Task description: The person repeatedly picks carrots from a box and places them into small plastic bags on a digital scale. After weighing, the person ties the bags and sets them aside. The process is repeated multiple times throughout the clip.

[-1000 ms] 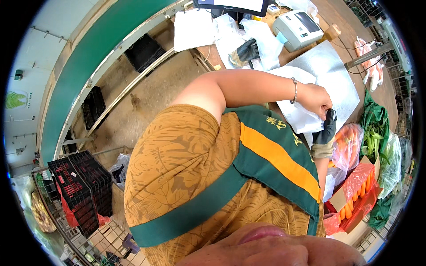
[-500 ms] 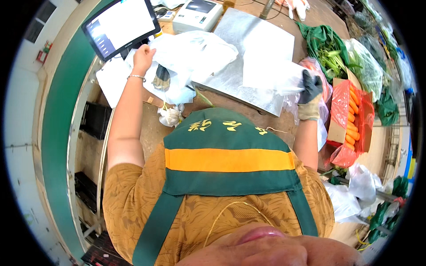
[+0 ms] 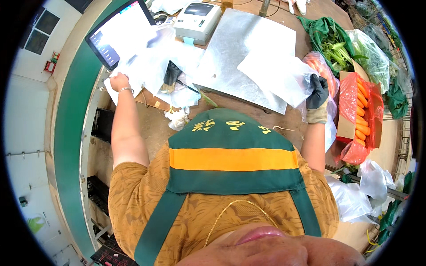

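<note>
My left hand (image 3: 120, 82) is bare and closed at the left end of a white plastic bag (image 3: 148, 66), which lies spread below the monitor. My right hand (image 3: 317, 92) wears a black and tan glove and pinches the edge of a translucent white plastic bag (image 3: 277, 77). That bag hangs over the right part of a flat metal plate (image 3: 226, 57). A loose black and tan glove (image 3: 170, 79) lies partly under the plastic near my left hand, beside a thin dark stick-like thing (image 3: 188, 87).
A monitor (image 3: 120, 33) and a label printer (image 3: 198, 20) stand at the back left. To the right are a box of carrots (image 3: 361, 115), bagged carrots (image 3: 320, 66), a green bag of leafy vegetables (image 3: 335, 48) and clear-bagged greens (image 3: 370, 53). Crumpled white plastic (image 3: 177, 119) lies at the table's near edge.
My left hand has moved left and toward me, drawing the white bag off the metal plate. My right hand still grips its bag, which has shifted slightly. The view has moved a little.
</note>
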A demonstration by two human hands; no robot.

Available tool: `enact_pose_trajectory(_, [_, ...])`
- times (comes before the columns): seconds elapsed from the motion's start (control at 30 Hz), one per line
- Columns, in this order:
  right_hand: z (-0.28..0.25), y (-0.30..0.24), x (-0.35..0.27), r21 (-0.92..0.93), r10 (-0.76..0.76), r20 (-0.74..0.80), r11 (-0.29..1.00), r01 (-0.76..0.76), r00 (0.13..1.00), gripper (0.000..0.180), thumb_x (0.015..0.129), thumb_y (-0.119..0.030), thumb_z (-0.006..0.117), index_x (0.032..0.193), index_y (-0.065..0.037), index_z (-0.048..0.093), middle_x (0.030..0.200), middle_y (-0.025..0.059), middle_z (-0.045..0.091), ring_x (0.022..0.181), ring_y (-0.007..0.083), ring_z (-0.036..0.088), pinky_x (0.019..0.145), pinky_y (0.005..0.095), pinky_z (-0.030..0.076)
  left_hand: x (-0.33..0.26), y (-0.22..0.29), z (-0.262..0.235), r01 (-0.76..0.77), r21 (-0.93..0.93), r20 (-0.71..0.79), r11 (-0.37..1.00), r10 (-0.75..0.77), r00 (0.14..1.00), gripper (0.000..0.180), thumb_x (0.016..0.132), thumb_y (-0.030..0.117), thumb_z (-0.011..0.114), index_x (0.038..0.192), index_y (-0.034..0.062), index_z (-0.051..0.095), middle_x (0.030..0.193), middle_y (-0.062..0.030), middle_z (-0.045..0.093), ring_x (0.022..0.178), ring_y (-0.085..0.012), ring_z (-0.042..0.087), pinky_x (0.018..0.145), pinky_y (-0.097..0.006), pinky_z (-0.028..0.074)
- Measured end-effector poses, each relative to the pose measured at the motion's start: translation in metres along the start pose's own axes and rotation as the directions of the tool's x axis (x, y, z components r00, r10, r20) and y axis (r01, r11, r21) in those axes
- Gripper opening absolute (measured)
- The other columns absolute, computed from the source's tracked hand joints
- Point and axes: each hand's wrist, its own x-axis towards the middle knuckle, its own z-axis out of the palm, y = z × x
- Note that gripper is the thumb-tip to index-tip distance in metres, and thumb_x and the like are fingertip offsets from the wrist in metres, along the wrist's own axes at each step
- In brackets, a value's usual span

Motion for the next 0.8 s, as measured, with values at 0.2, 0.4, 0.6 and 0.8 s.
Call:
enact_pose_trajectory(0.2, [0.057,-0.004,-0.027,-0.112,0.052,0.008,0.992,-0.051,0.999,0.028,0.088,-0.006,0.065,0.115,-0.002,0.056,0.103,0.0054,0.063,0.092,0.0141,0.062,0.085,0.0288,0.051,-0.074,-0.016,0.034,-0.214,0.048,0.454,0.976,0.170,0.875,0.039,0.082,0.021,0.075,0.110,-0.0008,0.060,0.099,-0.0124,0.066,0.090,-0.0199,0.063,0.081,-0.032,0.050])
enact_pose_trajectory(0.4, [0.123,0.002,-0.046,-0.034,0.128,0.148,0.992,-0.125,0.981,0.046,0.084,-0.007,0.073,0.123,-0.001,0.052,0.113,0.0076,0.059,0.098,0.0155,0.059,0.088,0.0290,0.050,-0.271,0.183,0.027,-0.227,-0.327,0.828,0.917,0.394,0.399,0.013,0.088,0.019,0.067,0.090,0.0060,0.068,0.074,0.0009,0.061,0.063,-0.0091,0.054,0.059,-0.024,0.045])
enact_pose_trajectory(0.6, [0.182,0.002,-0.073,-0.095,0.205,0.244,0.978,-0.186,0.948,0.044,0.084,-0.012,0.074,0.124,-0.003,0.056,0.096,0.0007,0.059,0.082,0.0075,0.055,0.071,0.0215,0.047,-0.392,0.219,0.027,-0.199,-0.526,0.850,0.827,0.502,-0.160,0.032,0.087,0.024,0.069,0.071,0.0001,0.056,0.057,-0.0080,0.050,0.056,-0.0126,0.042,0.052,-0.033,0.037])
enact_pose_trajectory(0.8, [0.072,-0.008,-0.021,-0.530,-0.367,0.080,0.772,0.352,0.927,0.032,0.088,0.000,0.064,0.119,-0.008,0.062,0.093,-0.0023,0.063,0.070,0.0030,0.047,0.064,0.0179,0.042,-0.267,0.201,0.034,-0.620,-0.395,0.582,0.678,0.707,0.401,0.018,0.086,0.008,0.057,0.071,0.0007,0.056,0.058,-0.0130,0.051,0.052,-0.0169,0.044,0.051,-0.033,0.040])
